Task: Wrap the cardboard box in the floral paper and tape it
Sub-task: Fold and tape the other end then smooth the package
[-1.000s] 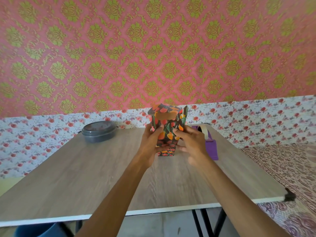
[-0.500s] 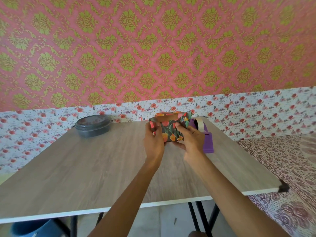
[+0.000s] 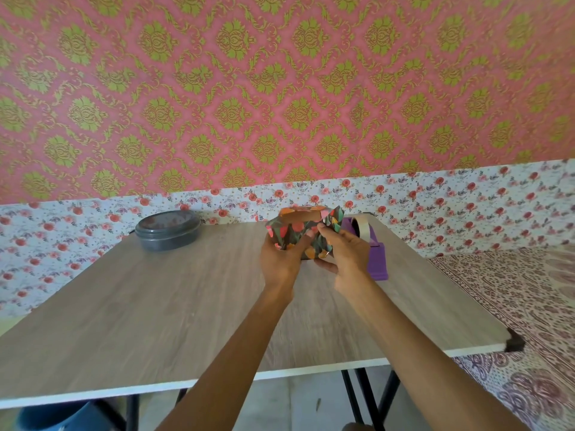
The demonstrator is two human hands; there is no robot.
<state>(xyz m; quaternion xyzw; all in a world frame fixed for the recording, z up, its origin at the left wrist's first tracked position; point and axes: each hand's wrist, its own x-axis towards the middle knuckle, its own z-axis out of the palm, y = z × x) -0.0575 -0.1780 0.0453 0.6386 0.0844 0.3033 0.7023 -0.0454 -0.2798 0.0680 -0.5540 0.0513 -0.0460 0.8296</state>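
Patterned wall (image 3: 280, 88) beyond both hands. Wood-look table (image 3: 155, 306) under them. Patterned cloth (image 3: 513, 290) well right of the right hand, off the table. Dark lidded tub (image 3: 169, 230) on the table, well left of the left hand. Purple dispenser (image 3: 377, 262) just right of and behind the right hand, partly hidden by it, with the tape roll (image 3: 362, 227) on top. Box (image 3: 303, 215) sits between the hands at the table's far middle, bare cardboard showing on top; cannot tell if it touches the table. Paper (image 3: 289, 233) covers its near face, with a loose flap sticking up at the right end. Left hand (image 3: 281, 259) grips the box's left end, fingers curled round it. Right hand (image 3: 345, 253) pinches the paper at the right end, thumb on top.
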